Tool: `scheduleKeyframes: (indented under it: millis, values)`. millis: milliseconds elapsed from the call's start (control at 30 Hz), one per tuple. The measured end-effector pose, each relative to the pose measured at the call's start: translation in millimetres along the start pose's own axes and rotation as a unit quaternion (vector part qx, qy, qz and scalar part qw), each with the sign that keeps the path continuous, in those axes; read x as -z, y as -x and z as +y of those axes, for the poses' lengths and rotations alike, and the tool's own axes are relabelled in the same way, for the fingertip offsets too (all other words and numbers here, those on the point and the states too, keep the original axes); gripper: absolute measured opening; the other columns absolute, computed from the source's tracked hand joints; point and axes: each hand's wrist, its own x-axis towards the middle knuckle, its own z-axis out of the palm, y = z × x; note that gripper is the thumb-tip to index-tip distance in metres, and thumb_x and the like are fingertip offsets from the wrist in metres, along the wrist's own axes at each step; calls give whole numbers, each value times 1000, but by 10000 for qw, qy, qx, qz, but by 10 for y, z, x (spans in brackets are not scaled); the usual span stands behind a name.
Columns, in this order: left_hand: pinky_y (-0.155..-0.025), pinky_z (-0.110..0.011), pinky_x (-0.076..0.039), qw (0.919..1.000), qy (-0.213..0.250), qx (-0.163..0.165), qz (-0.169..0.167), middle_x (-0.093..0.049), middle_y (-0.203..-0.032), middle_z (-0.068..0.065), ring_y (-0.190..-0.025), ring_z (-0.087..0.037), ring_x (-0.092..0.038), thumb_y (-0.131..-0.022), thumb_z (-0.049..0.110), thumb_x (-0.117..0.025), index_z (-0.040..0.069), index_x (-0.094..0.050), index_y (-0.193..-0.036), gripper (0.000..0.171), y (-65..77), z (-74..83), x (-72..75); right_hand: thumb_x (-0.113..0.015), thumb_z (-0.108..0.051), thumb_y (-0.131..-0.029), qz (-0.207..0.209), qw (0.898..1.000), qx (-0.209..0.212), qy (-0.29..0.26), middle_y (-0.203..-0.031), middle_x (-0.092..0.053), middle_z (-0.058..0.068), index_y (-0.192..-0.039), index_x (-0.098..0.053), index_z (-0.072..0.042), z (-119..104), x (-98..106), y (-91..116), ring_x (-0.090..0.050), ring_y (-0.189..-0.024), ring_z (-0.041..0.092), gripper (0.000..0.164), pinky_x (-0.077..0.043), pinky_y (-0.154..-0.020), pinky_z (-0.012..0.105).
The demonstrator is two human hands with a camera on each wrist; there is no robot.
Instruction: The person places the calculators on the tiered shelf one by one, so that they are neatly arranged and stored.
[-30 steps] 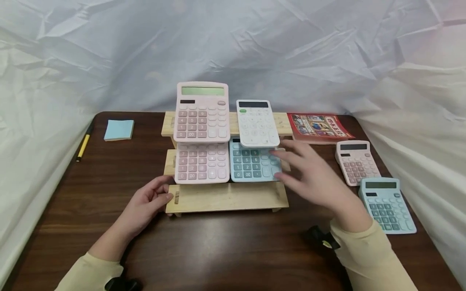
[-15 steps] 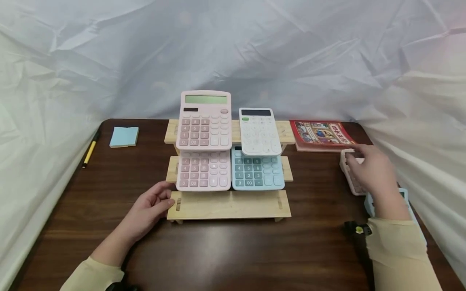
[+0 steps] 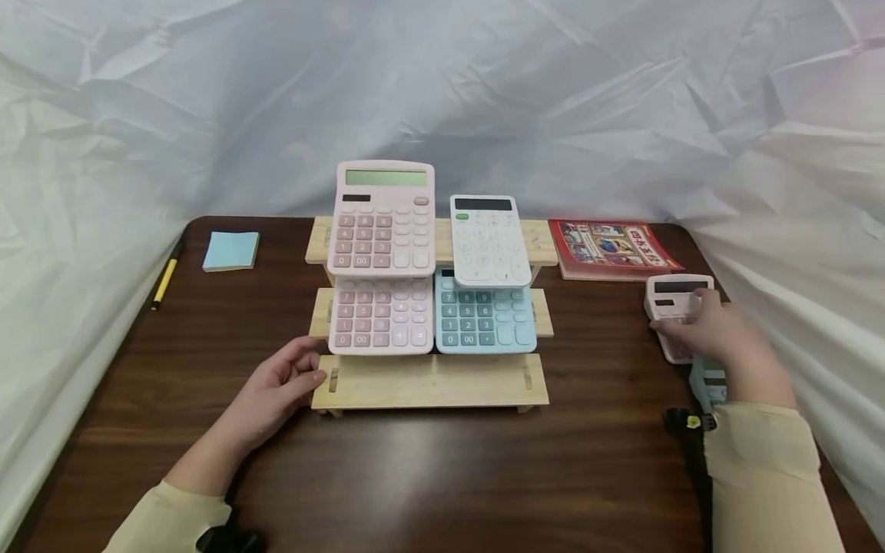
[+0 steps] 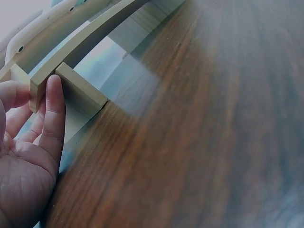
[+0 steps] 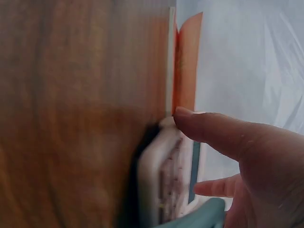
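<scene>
In the head view my right hand (image 3: 736,342) reaches over a small pink calculator (image 3: 681,289) at the table's right side. Its thumb lies at the calculator's left edge and its fingers at the right one, covering many of the keys. My left hand (image 3: 273,395) pinches the left end of the lowest board of a wooden stepped rack (image 3: 432,382); the left wrist view shows fingertips on both sides of the board (image 4: 78,47). On the rack's top step lean a large pink calculator (image 3: 385,219) and a white calculator (image 3: 489,240). The middle step holds another pink calculator (image 3: 382,319) and a blue one (image 3: 485,315).
A second blue calculator (image 3: 707,382) lies partly hidden under my right forearm. Behind the right hand is a red book (image 3: 608,247). Light blue sticky notes (image 3: 231,250) and a yellow marker (image 3: 164,281) lie at the left. Pale plastic sheeting (image 3: 442,100) surrounds the table.
My right hand has left the white and blue calculators on the rack and moved right to the small pink calculator, taking hold of its sides. The left hand has stayed at the rack.
</scene>
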Motion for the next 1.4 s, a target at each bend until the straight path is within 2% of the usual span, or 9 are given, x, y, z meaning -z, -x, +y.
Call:
scheduleKeyframes:
  millis: [100,200,300,433,533,700,933,1067,1400]
  values:
    - [-61,-42,-55,9999,59,-33,-130,-55,-101,-22,-74,-26,-63,-99,2,-52,4,-34,-141,46,14,-2,4,-62,-74,-75,-75,9999,-76,21,-102,-41,38,-128,-26,14,-30,-48,-14,-42,-93,56,109,-40,-64,58]
    - [-58,-47,-55,9997,108,-92,-218,-54,-101,-25,-73,-29,-64,-98,-1,-53,4,-32,-142,49,21,3,3,-65,-75,-72,-15,9996,-294,58,-101,-38,38,-128,-26,13,-77,-109,-32,-39,-91,59,112,-37,-64,61]
    - [-58,-46,-55,9995,136,-124,-267,-54,-103,-26,-75,-28,-65,-97,-2,-54,5,-31,-142,51,15,15,-1,-66,-75,-70,126,9987,-488,31,-101,-36,39,-127,-29,12,-120,-174,-35,-37,-88,59,111,-33,-66,64]
    - [-58,-44,-56,9994,180,-130,-280,-53,-104,-27,-78,-27,-65,-96,-4,-54,5,-31,-142,52,13,32,0,-65,-77,-69,121,9985,-523,-82,-111,-29,47,-136,-23,11,-173,-214,-17,-28,-97,63,119,-28,-72,70]
    - [-58,-44,-56,9993,199,-137,-269,-53,-104,-27,-79,-26,-65,-95,-5,-55,5,-31,-142,53,18,35,4,-62,-80,-69,58,9992,-397,-69,-117,-24,49,-142,-17,10,-240,-178,-2,-25,-101,65,125,-28,-73,72]
    - [-59,-45,-56,9994,164,-98,-289,-53,-106,-27,-83,-27,-65,-95,-5,-56,5,-30,-143,56,18,40,2,-61,-78,-73,51,9999,-60,-74,-118,-26,45,-145,-15,10,-408,-83,50,-28,-101,60,123,-34,-72,67]
    - [-59,-46,-56,9995,117,-84,-297,-53,-107,-27,-84,-28,-65,-94,-4,-57,5,-29,-143,57,-7,56,1,-66,-67,-77,479,9973,290,-480,-127,-22,46,-150,-14,4,-629,22,179,-24,-106,58,114,-35,-72,65]
    - [-59,-46,-56,9995,131,-79,-289,-53,-108,-27,-84,-28,-65,-94,-3,-58,5,-29,-143,57,-10,46,3,-68,-66,-77,650,9953,516,-507,-129,-23,45,-150,-18,1,-779,75,247,-26,-108,59,111,-35,-75,65]
    - [-60,-46,-55,9996,89,-121,-249,-54,-105,-26,-82,-29,-65,-95,-4,-57,5,-30,-143,56,0,17,-8,-72,-64,-74,611,9915,1015,-530,-132,-28,39,-149,-24,-4,-1083,119,629,-34,-109,52,108,-40,-75,60]
